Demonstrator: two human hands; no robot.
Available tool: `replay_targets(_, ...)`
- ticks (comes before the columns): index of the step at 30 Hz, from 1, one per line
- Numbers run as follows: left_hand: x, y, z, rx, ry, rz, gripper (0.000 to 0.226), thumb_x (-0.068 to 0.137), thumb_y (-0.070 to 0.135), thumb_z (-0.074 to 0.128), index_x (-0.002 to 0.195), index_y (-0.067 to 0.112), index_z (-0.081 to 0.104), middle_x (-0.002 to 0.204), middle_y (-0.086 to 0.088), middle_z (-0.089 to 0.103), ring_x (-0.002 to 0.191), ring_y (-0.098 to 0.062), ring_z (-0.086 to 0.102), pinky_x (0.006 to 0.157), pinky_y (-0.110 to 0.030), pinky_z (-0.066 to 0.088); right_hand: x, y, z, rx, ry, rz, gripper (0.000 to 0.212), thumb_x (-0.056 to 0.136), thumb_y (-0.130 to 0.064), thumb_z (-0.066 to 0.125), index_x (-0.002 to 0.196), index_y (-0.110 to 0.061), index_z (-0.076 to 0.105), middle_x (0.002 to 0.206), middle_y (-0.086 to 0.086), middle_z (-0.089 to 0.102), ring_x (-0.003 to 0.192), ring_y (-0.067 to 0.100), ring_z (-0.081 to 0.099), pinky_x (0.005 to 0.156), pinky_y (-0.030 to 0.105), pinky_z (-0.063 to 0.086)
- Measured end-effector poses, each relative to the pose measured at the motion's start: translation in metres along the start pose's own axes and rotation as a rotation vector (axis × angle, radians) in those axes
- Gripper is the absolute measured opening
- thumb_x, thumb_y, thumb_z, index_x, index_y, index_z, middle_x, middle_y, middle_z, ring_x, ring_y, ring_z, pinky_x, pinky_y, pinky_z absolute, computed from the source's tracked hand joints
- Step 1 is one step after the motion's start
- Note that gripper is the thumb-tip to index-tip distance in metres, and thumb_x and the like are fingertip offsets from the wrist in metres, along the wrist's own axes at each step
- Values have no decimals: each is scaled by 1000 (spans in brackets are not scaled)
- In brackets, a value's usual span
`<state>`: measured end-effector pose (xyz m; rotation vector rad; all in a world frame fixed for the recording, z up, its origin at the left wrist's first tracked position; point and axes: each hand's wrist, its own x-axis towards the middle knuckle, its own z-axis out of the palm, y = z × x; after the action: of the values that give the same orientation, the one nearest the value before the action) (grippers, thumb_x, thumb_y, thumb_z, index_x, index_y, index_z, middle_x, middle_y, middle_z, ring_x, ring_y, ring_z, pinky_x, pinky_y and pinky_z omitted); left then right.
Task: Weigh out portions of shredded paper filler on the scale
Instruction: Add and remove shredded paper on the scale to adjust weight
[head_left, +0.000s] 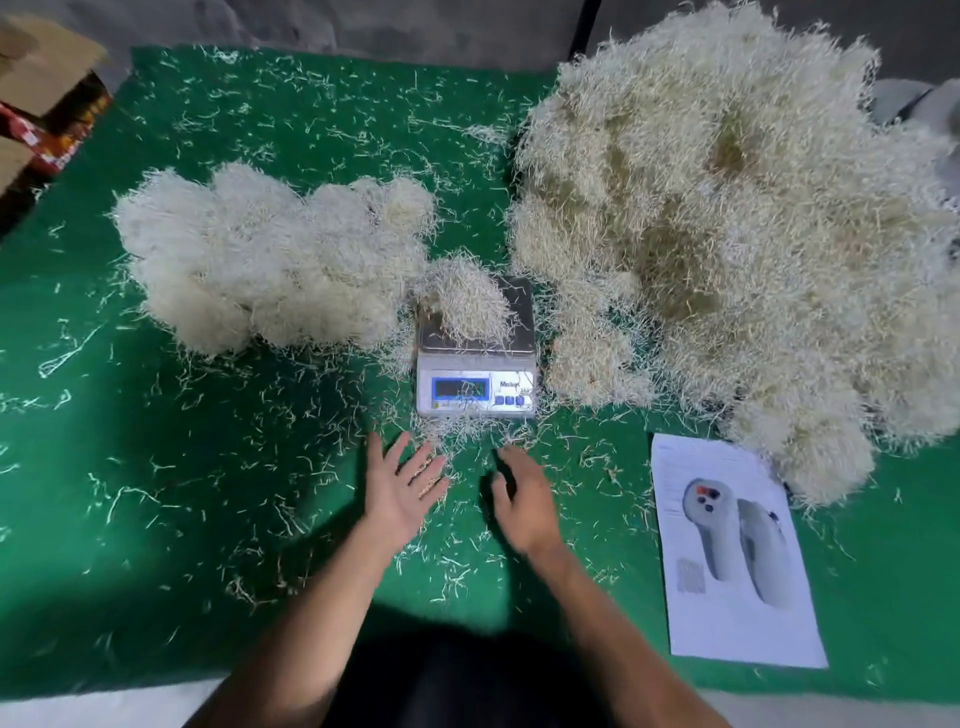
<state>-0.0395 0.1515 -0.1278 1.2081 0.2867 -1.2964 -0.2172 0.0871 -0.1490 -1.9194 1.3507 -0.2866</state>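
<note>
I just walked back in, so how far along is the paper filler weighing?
Done: a smaller pile of clumps lies left of the scale, likely weighed portions. In hand: a tuft sits on the pan, while left hand and right hand hover empty. Left: the big heap at right.

Both forearms are bare from the frame's lower edge to the wrists, with no sleeves showing; the left hand (402, 491) and right hand (524, 501) wear no gloves, rings or watch. Dark, near-black clothing (467, 675) fills the space between the arms.
</note>
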Motion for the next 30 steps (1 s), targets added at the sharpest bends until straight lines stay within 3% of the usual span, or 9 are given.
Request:
replay_targets(3,-11,-26,-22,-22,-33,-45,77,96,75,33,149,20,43,130,-12,68,120,-29,66,111,-48,42,-16,4,14,-26,31,7,41,102,-16,51,142,-12,58,162,0,37,152,19,29,127,35,17)
replay_targets(6,-13,-28,-30,-78,-39,-60,81,94,77,33,147,18,46,130,-16,67,120,-32,66,112,-50,41,-28,7,23,-86,32,-10,46,100,-14,53,146,-16,54,166,-4,28,154,15,21,126,29,6)
replay_targets(10,-11,-24,-27,-109,-37,-57,81,93,78,33,142,16,51,128,-18,68,117,-34,67,111,-53,43,-27,8,20,-112,16,-7,47,100,-14,52,147,-18,52,167,-5,27,155,16,20,125,31,5)
replay_targets(15,-11,-23,-28,-119,-65,-82,82,92,78,39,143,15,50,130,-16,67,120,-32,66,111,-52,43,-27,9,18,-108,5,-14,45,101,-17,52,147,-18,54,166,-7,28,154,14,21,129,38,13)
replay_targets(20,-11,-10,-18,-145,-145,-84,82,91,76,45,143,13,53,136,-13,64,125,-33,62,111,-55,43,-14,1,8,-108,36,14,35,103,-18,48,134,-11,64,152,2,49,143,19,39,124,42,27)
replay_targets(25,-4,20,9,-136,-226,9,79,93,74,44,142,13,52,138,-14,62,125,-34,62,111,-55,42,23,-23,-18,93,65,92,29,106,-26,49,127,-16,66,133,4,64,117,28,64,100,46,55)
replay_targets(28,8,53,42,19,-213,144,68,95,70,47,143,21,49,141,-9,60,120,-28,65,102,-55,51,62,-47,-44,252,158,36,21,105,-32,52,113,-24,71,110,-11,68,88,3,69,78,24,61)
replay_targets(30,20,80,72,250,-146,314,58,95,63,54,144,32,45,146,-4,52,120,-24,63,91,-51,58,98,-67,-61,355,247,14,20,105,-28,54,120,-20,66,102,-16,66,83,-7,67,75,11,55)
